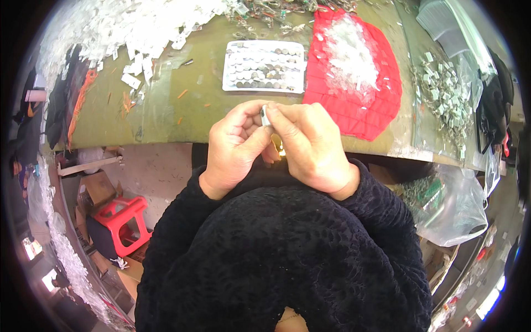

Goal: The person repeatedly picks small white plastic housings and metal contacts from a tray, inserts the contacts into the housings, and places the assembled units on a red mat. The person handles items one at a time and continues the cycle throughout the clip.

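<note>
One olive-green table [166,122] fills the upper part of my view. One large white heap [127,25] of loose pieces, too many for me to count, covers its upper left; one red cloth [381,105] lies at the upper right, bearing a pile of clear bits [348,55]. I count one red stool [121,224] at the lower left. One white tray [226,83] sits at upper centre, with small round discs [260,74] set in rows.

Two dark-sleeved forearms rise from the bottom of the frame, and the two hands meet near the centre, just below the tray. I see the left hand [232,146] with thumb and forefinger brought together, its other fingers curled; the right hand [315,149] comes in from the other side, knuckles up, thumb and forefinger pointing inward. Each grip is narrow, pinching one small piece [264,117] between them. It looks whitish and upright, with a dark patch; finer detail escapes me.
</note>
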Motion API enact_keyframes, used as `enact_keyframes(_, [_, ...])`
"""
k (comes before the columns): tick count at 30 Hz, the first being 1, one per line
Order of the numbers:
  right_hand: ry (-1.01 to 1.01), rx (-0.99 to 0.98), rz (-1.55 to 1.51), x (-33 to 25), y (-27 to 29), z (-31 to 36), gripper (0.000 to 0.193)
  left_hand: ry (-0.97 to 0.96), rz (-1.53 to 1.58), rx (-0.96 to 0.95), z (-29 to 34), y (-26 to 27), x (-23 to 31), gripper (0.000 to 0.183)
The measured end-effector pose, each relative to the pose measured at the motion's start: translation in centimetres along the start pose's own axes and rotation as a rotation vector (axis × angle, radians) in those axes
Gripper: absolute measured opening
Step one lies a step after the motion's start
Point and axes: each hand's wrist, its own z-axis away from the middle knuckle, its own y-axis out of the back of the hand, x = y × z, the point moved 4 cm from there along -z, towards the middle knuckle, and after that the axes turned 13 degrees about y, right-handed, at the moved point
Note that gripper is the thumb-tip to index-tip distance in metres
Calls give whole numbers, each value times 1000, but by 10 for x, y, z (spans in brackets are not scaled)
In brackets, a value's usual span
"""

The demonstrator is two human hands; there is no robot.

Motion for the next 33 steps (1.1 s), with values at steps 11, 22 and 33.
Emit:
enact_keyframes(11, [40, 112, 153, -3, 17, 26, 38, 299, 468, -259, -16, -8, -23, 32])
enact_keyframes(22, [-298, -5, 416, 55, 96, 91, 20, 336, 638, -399, -23, -13, -34, 38])
enact_keyframes(33, [-420, 143, 340, 55, 98, 76, 7, 398, 609, -429, -19, -24, -38, 38])
